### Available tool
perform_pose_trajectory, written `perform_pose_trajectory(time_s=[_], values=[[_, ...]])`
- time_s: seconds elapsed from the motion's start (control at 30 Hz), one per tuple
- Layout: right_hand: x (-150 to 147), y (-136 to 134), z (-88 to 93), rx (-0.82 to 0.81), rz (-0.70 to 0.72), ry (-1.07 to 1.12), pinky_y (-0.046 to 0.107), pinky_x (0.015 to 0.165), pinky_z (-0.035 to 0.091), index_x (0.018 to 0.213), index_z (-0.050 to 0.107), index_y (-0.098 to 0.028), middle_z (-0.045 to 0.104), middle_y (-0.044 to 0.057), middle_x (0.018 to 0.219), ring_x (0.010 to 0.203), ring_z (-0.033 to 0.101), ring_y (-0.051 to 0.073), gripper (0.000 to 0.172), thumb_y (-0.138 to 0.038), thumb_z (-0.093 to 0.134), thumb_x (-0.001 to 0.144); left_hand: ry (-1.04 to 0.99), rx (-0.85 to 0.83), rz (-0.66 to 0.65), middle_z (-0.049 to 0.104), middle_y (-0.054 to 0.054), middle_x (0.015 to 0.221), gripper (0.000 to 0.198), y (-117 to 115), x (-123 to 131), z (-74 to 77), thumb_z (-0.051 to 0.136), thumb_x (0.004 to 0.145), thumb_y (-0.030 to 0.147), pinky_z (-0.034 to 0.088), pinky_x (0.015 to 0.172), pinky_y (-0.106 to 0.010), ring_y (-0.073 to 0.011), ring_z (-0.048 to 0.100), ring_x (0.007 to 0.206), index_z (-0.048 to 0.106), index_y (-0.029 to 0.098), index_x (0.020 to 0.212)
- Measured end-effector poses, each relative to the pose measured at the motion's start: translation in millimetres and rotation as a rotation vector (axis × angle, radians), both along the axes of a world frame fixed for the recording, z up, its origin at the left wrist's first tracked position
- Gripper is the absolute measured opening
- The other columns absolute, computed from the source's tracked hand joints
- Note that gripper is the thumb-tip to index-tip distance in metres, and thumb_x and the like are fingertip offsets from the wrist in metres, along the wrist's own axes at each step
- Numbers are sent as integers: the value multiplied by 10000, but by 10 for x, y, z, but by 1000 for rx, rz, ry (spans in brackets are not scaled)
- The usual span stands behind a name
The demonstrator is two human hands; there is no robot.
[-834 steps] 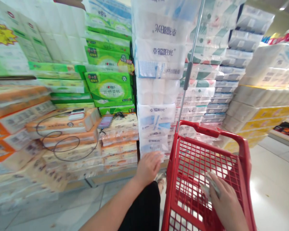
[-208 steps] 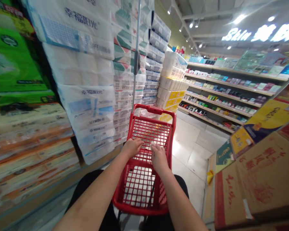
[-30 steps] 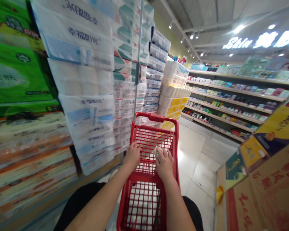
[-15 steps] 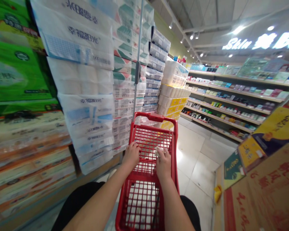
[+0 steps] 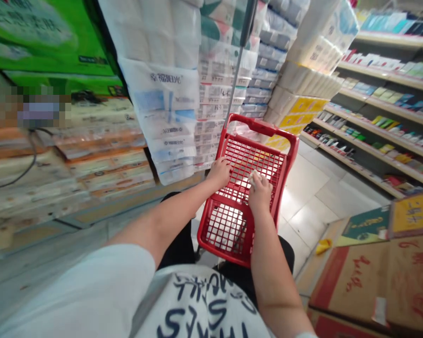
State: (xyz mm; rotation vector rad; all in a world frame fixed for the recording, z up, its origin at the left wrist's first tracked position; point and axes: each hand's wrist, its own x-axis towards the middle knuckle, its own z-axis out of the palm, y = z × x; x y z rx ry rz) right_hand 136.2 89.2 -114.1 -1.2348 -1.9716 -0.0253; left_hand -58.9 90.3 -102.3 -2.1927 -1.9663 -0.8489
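Observation:
A tall red plastic shopping basket (image 5: 246,205) with latticed walls stands tilted in front of me between my knees. A carrying handle tops its far end. My left hand (image 5: 220,172) lies at the basket's left edge, its fingers curled over the rim. Crumpled between the fingers of my right hand (image 5: 261,191) is a white tissue (image 5: 254,175), held over the basket's mesh near its right side. Pale shapes show through the lattice, but I cannot make out whether they are contents or floor.
White toilet-roll packs (image 5: 165,108) are stacked ahead on the left, beside green tissue packs (image 5: 49,37). Cardboard boxes (image 5: 359,277) line the right. Shelves of small goods (image 5: 384,108) stand farther back. A tiled floor (image 5: 305,188) runs between.
My view has tipped down and swung left, so the basket appears higher and my shirt shows. Both hands keep their places on and over the basket, and the tissue stays in my right hand.

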Motion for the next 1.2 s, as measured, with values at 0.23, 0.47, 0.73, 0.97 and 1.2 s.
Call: perform_pose_trajectory(time_s=[0.23,0.47,0.73,0.97,1.2], values=[[-34,-71,-9,4,161,21,410,983,408,1307,556,-224,583,85,1249,1123,501,228,578,-69,456,760,-11,25,-6,637,-103,1135,279,6,34,-19,444,830,162,343,1092,-454,-256,411,1257,709,152,918],[-96,-124,49,-35,7,49,435,977,390,1363,486,-180,599,118,1207,1074,489,259,565,-156,496,799,17,15,-19,637,-93,1128,276,59,6,-71,450,819,163,333,1097,-441,-246,421,1243,707,147,920],[28,-71,104,-10,-191,85,498,969,375,1146,648,-195,528,138,1284,1130,442,302,347,-255,515,831,-22,-1,-19,630,-120,1124,294,96,0,-51,432,818,153,332,1094,-468,-263,406,1253,710,128,909],[15,-4,87,15,-191,11,515,981,379,1305,541,-244,527,120,1318,1182,443,293,436,-217,432,884,-31,2,-10,621,-120,1141,306,132,3,-45,427,812,138,336,1090,-471,-263,401,1263,713,131,918],[156,235,-4,-71,56,4,494,1065,353,1297,541,-226,501,107,1357,1272,407,245,497,-147,457,814,-27,-26,-15,614,-92,1177,285,148,-18,-15,441,817,137,337,1085,-470,-266,372,1284,707,163,916]])
